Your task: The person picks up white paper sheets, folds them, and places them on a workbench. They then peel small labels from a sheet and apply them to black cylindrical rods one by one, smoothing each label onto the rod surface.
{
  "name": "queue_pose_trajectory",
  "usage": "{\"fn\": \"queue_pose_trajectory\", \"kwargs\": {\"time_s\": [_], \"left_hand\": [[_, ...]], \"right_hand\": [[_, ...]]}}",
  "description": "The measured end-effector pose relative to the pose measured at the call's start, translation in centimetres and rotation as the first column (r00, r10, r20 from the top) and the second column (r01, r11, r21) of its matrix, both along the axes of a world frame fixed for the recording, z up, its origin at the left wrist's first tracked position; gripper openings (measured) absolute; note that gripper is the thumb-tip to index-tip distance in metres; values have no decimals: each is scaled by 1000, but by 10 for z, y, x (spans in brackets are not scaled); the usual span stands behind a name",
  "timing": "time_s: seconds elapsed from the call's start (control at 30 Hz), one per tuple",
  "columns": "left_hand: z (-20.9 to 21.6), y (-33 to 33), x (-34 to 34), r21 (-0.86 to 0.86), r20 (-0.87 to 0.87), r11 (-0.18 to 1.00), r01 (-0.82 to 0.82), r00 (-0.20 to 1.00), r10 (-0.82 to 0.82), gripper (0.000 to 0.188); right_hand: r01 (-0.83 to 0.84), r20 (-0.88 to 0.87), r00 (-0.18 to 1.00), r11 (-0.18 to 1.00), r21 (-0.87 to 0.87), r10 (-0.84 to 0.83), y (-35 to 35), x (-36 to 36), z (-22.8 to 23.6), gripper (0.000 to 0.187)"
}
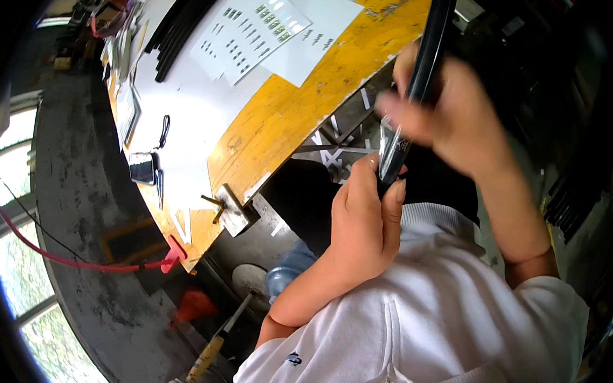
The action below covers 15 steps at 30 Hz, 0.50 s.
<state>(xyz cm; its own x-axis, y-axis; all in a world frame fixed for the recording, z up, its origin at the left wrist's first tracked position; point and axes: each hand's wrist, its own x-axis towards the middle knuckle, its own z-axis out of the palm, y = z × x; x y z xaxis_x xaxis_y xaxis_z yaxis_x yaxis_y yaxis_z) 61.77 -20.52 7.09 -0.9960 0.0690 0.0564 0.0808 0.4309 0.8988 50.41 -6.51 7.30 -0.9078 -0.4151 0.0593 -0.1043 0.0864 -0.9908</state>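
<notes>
Seemingly to steady the tube (431,48), your left hand (362,226) pinched its near end, your right hand (458,120) gripping farther up.

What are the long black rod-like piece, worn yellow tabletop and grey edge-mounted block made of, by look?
Long black rod-like piece: smooth, glossy, with bright highlights; plastic or coated metal, can't tell which.
Worn yellow tabletop: probably wood, painted or varnished; streaky surface, chipped edge.
Grey edge-mounted block: likely bare metal, satin finish; pale sheen on its face.
</notes>
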Motion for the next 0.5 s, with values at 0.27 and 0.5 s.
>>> {"fn": "queue_pose_trajectory", "kwargs": {"time_s": [0.27, 0.5], "left_hand": [[-17, 36, -28, -170, -177, 970, 171, 963, -201, 18], [-19, 75, -51, -334, -218, 858, 390, 854, -473, 38]], "right_hand": [[402, 39, 912, 874, -273, -408, 43, 2, -10, 41], [879, -253, 477, 450, 160, -842, 194, -15, -74, 49]]}}
